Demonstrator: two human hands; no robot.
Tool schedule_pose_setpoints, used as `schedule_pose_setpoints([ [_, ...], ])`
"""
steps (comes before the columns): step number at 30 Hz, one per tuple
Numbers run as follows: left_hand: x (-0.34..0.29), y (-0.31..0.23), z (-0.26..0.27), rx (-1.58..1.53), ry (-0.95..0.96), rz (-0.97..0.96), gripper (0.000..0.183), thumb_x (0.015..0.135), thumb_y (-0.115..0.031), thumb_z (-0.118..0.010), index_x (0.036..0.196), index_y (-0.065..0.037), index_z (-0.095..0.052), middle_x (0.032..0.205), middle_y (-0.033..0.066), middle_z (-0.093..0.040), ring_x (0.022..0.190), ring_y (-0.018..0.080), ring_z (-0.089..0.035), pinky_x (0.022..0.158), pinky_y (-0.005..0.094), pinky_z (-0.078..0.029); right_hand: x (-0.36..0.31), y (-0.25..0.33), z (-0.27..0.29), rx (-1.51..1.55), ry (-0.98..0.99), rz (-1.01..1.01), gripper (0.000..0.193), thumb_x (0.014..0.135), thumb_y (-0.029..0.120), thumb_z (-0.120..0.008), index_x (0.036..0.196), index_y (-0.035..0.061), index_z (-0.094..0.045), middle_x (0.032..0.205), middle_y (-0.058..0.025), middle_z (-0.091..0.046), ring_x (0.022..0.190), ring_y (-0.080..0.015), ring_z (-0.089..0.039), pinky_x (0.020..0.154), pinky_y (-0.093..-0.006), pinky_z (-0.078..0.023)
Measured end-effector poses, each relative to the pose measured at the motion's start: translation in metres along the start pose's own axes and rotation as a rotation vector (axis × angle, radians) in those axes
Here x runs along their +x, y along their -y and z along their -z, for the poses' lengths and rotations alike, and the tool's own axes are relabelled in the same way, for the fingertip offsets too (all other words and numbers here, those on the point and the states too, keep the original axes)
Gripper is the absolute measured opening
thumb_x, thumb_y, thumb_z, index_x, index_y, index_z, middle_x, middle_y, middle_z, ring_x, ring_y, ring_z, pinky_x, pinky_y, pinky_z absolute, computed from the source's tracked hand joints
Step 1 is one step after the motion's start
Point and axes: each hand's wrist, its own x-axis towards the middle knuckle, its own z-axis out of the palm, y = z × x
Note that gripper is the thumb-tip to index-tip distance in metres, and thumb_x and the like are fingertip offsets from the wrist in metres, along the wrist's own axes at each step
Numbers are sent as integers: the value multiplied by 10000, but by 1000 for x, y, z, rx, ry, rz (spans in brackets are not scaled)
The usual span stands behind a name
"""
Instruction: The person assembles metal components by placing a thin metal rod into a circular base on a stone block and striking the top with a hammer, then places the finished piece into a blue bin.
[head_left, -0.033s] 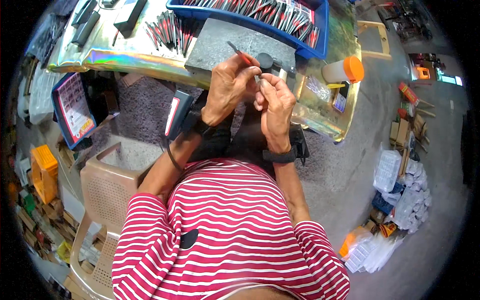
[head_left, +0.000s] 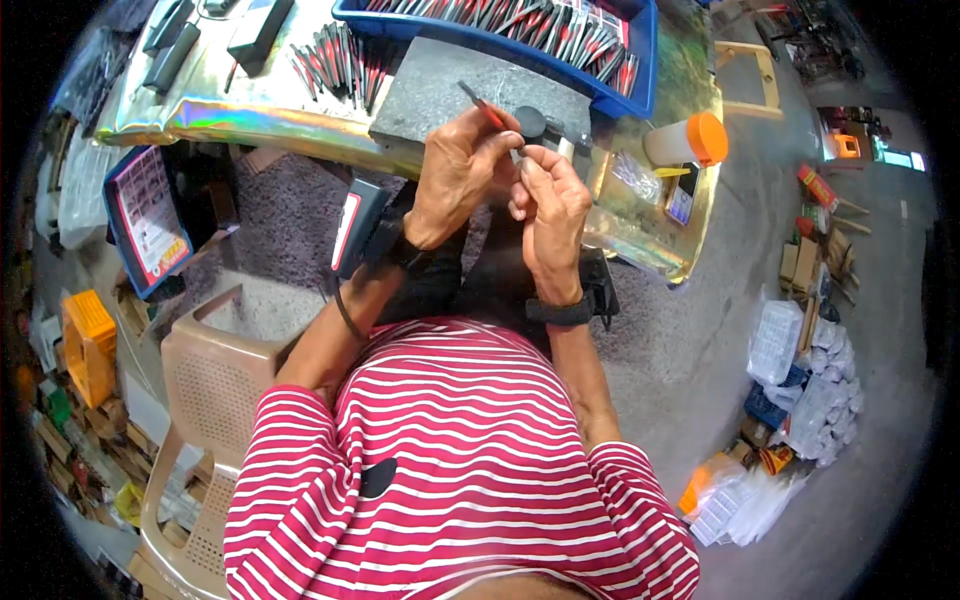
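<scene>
Between the thumb and fingers of my left hand (head_left: 452, 185) is a slender red-and-black pen-like tool (head_left: 489, 110), its dark end pointing up and away to the left. My right hand (head_left: 552, 205) is closed in a pinch right beside the tool's near end, fingertips almost meeting those of the left. Whatever sits in that pinch is too small and covered to name. Both hands are held over the near edge of a grey stone slab (head_left: 425, 85). A round black disc (head_left: 530, 122) lies on the slab just beyond my fingers.
A blue tray (head_left: 645, 60) full of similar red-and-black tools stands behind the slab. More lie in a loose pile (head_left: 335, 62) to its left, near dark boxes (head_left: 262, 35). At right are an orange-lidded jar (head_left: 675, 143) and a phone (head_left: 682, 195). A plastic chair (head_left: 215, 370) stands left.
</scene>
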Motion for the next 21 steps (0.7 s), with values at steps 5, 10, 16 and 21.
schedule_pose_setpoints([
  [5,10,-2,-6,65,11,-48,45,746,-6,-524,790,-13,-526,600,28,-537,529,71,-499,486,213,-410,9,0,5,-5,37,8,190,802,92,-490,932,-45,-470,646,-16,-470,485,-44,-404,398,-160,-311],
  [10,17,4,-11,57,2,-36,30,753,0,-512,781,-10,-514,603,22,-534,516,70,-496,469,213,-407,12,2,8,-8,28,-2,194,800,85,-487,941,-47,-468,680,-33,-484,497,-44,-407,402,-161,-314],
  [16,29,16,-14,33,0,-25,16,775,-42,-516,785,-31,-511,639,20,-551,512,74,-524,421,196,-408,-1,16,25,-27,31,-38,178,799,68,-487,934,-48,-482,698,-50,-493,503,-45,-409,412,-159,-318],
  [21,34,22,-16,20,-10,29,24,777,-51,-513,782,-28,-510,631,18,-547,505,70,-522,422,188,-413,-15,26,46,-86,3,-37,172,797,63,-490,930,-46,-493,697,-54,-502,494,-41,-404,408,-160,-318],
])
